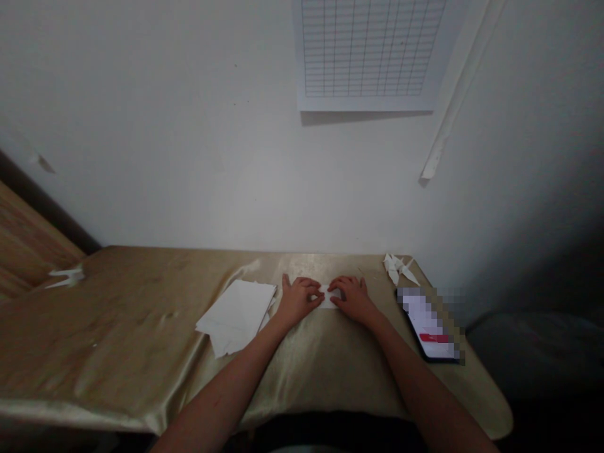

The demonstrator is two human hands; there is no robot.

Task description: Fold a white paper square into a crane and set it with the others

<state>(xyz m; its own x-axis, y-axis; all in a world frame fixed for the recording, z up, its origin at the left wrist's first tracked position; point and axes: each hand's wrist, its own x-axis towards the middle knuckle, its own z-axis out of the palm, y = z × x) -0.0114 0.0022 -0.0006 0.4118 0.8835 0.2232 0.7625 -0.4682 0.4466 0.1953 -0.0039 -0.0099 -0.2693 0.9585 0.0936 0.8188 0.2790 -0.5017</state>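
Observation:
A small folded piece of white paper (pixel 331 302) lies on the cloth-covered table between my two hands. My left hand (pixel 302 297) pinches its left side, thumb and index fingertip close together and the other fingers curled. On the right side, my right hand (pixel 352 297) is bent over the paper, its fingertips and thumb closed on the edge. Both hands partly hide the paper, so its folds are hard to make out. To the left of my left hand rests a stack of white paper sheets (pixel 240 311) with uneven edges.
A phone (pixel 429 330) with a lit screen lies right of my right forearm. Folded white paper figures (pixel 399 268) sit behind it, and another paper figure (pixel 67 275) is at the far left. The gold tablecloth (pixel 127 327) meets a wall with a printed grid sheet (pixel 368 56).

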